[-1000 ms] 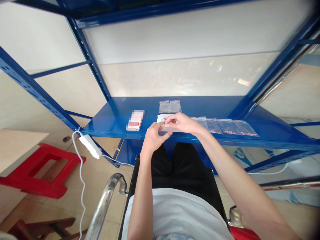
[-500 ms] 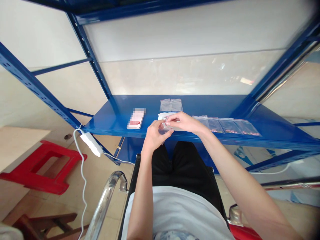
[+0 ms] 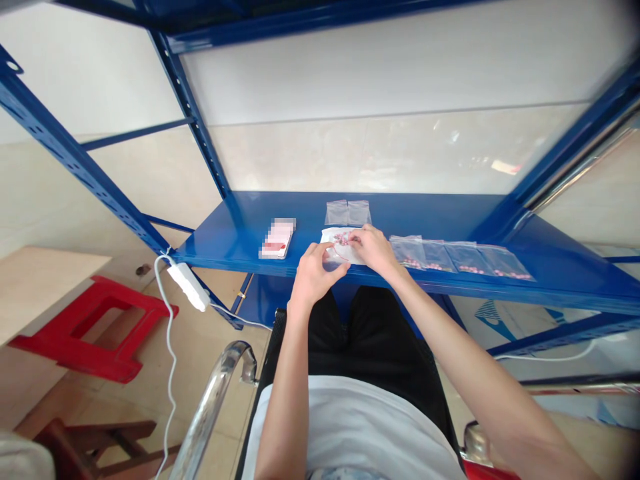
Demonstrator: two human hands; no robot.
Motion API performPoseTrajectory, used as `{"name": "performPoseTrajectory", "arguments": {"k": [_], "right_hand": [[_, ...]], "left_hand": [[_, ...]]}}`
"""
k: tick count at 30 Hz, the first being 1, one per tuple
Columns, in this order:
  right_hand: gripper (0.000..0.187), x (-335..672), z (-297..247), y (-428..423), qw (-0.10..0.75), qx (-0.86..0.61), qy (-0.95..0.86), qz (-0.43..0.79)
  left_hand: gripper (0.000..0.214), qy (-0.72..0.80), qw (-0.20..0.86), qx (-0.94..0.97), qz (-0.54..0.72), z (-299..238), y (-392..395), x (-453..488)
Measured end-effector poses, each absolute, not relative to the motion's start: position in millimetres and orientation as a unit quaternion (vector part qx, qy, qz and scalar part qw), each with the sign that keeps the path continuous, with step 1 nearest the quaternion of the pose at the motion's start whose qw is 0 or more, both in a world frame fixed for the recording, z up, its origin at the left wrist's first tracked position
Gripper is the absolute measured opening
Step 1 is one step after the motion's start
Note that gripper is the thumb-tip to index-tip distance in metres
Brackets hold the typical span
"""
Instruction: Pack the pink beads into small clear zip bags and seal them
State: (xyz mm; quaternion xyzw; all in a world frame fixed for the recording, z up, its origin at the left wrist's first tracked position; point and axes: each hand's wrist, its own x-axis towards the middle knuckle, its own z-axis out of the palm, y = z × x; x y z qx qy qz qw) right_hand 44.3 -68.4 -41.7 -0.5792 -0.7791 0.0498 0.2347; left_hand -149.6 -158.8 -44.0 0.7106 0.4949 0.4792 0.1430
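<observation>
My right hand rests its fingertips on a white sheet with pink marks, which lies on the blue shelf. My left hand curls at the sheet's lower left edge, and what its fingers hold is hidden. Behind the sheet lie two small clear zip bags. To the right runs a row of clear bags with pink contents. On the left lies a pink-and-white flat packet, pixelated and hard to identify.
The blue steel shelf stands in front of my knees, with upright posts at both sides. A white power strip hangs by its cable at the left. A red stool stands lower left, and a chrome chair arm is close by.
Both hands have come lower onto the white sheet, and my right hand has shifted slightly right. The view has also shifted a little, moving the shelf items rightward in the frame.
</observation>
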Motion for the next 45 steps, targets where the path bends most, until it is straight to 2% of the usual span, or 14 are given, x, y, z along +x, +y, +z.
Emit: {"name": "performPoseTrajectory", "arguments": {"k": [10, 14, 17, 21, 26, 29, 32, 35, 38, 45], "right_hand": [[0.024, 42.9, -39.0, -66.7, 0.225, -0.567, -0.791, 0.040], [0.016, 50.4, -31.2, -71.6, 0.292, -0.548, -0.780, 0.074], [0.012, 53.0, -17.7, -83.9, 0.327, -0.483, -0.796, 0.163], [0.021, 47.8, 3.8, -101.2, 0.289, -0.380, -0.835, 0.274], [0.033, 47.8, 21.5, -102.3, 0.245, -0.350, -0.852, 0.302], [0.026, 58.7, 20.6, -88.4, 0.260, -0.392, -0.842, 0.265], [0.022, 70.5, 6.6, -68.2, 0.277, -0.514, -0.799, 0.145], [0.018, 74.9, -16.0, -53.7, 0.247, -0.584, -0.771, 0.059], [0.016, 72.1, -35.8, -49.9, 0.225, -0.596, -0.770, 0.046], [0.020, 67.5, -50.8, -50.2, 0.242, -0.596, -0.764, 0.051]], "left_hand": [[0.042, 0.507, 0.135, 0.708, 0.472, -47.0, -157.4, -152.3], [0.043, 0.511, 0.134, 0.705, 0.473, -46.8, -157.9, -151.8], [0.046, 0.501, 0.142, 0.712, 0.472, -47.1, -158.0, -149.9], [0.045, 0.481, 0.152, 0.724, 0.470, -46.3, -157.9, -147.4], [0.045, 0.461, 0.148, 0.735, 0.474, -45.2, -158.5, -148.5], [0.043, 0.468, 0.142, 0.728, 0.481, -45.8, -158.5, -151.2], [0.043, 0.479, 0.138, 0.721, 0.482, -46.8, -157.8, -154.2], [0.041, 0.488, 0.135, 0.715, 0.483, -47.4, -157.1, -155.7], [0.042, 0.490, 0.136, 0.712, 0.483, -47.3, -157.0, -155.4], [0.042, 0.490, 0.140, 0.715, 0.478, -46.5, -159.0, -155.2]]}}
